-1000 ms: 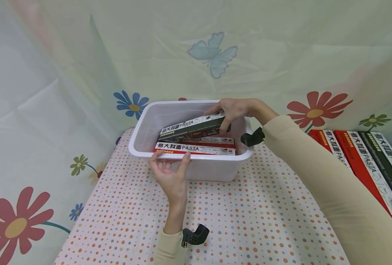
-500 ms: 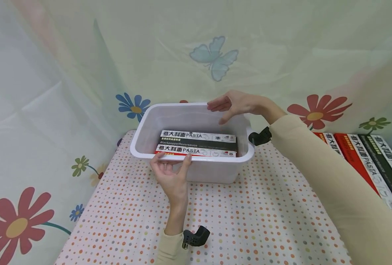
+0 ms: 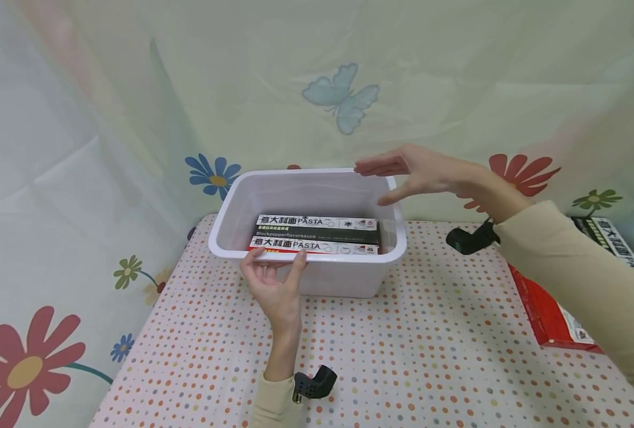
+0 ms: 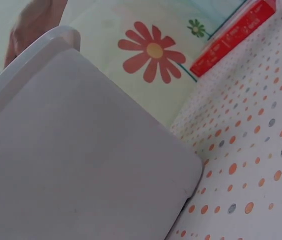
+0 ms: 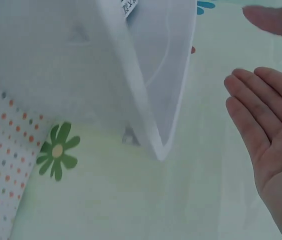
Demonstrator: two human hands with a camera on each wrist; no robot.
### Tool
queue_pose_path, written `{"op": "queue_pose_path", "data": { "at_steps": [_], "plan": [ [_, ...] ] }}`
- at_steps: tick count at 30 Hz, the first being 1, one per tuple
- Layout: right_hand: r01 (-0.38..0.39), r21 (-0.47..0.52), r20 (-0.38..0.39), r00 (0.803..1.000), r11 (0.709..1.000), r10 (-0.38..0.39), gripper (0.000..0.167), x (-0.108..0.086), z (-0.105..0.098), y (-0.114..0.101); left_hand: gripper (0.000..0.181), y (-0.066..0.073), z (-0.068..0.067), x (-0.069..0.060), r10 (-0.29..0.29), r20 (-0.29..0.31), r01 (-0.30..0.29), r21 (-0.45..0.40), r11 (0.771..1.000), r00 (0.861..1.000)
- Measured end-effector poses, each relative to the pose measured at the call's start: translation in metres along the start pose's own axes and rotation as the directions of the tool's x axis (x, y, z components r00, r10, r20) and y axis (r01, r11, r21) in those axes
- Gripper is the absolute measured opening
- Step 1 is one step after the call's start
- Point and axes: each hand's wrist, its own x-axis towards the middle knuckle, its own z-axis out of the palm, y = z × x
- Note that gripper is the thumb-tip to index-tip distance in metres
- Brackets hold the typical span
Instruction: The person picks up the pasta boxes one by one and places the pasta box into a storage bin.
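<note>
A white plastic bin (image 3: 349, 279) stands on the dotted table in the head view. Inside it, a black pasta box (image 3: 317, 233) lies at the back and a red-edged pasta box (image 3: 314, 245) lies at the front. My left hand (image 3: 275, 297) grips the bin's near rim, with the thumb and a finger reaching up onto it and other fingers tucked below. Over the bin's right end my right hand (image 3: 421, 169) hovers with straight fingers, holding nothing. The right wrist view shows that hand's palm (image 5: 280, 150) facing the camera, apart from the rim. The left wrist view shows mainly the bin's wall (image 4: 91, 150).
A red box (image 3: 544, 309) and a black pasta box (image 3: 617, 241) lie at the table's right side, partly covered by the right sleeve. A flowered cloth (image 3: 435, 71) hangs behind the table. Each wrist carries a small black camera.
The black pasta box, earlier tilted in my right hand, now lies flat in the bin. My right hand let go, then rose and moved right. My left hand has stayed on the rim.
</note>
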Motion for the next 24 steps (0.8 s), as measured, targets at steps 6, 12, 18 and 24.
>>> {"op": "queue_pose_path", "data": {
  "at_steps": [6,12,18,24],
  "plan": [
    [-0.058,-0.049,-0.087,0.995,0.997,0.054,0.071,-0.07,-0.013,0.004,0.07,-0.003,0.003,0.001,0.007,0.011,-0.007,-0.007,1.0,1.0],
    [-0.076,-0.06,-0.267,0.962,0.995,0.058,0.072,-0.14,-0.015,0.037,0.07,-0.006,0.005,0.001,0.008,0.025,-0.008,-0.003,1.0,1.0],
    [-0.359,-0.072,-0.458,0.84,0.93,0.289,0.075,-0.206,0.012,0.059,0.07,-0.009,0.006,0.001,0.003,0.025,-0.003,-0.009,1.0,1.0],
    [-0.434,0.088,-0.511,0.753,0.897,0.415,0.08,-0.257,0.053,0.104,0.069,-0.01,0.006,-0.001,0.007,0.02,-0.006,-0.012,1.0,1.0]
  ]
}}
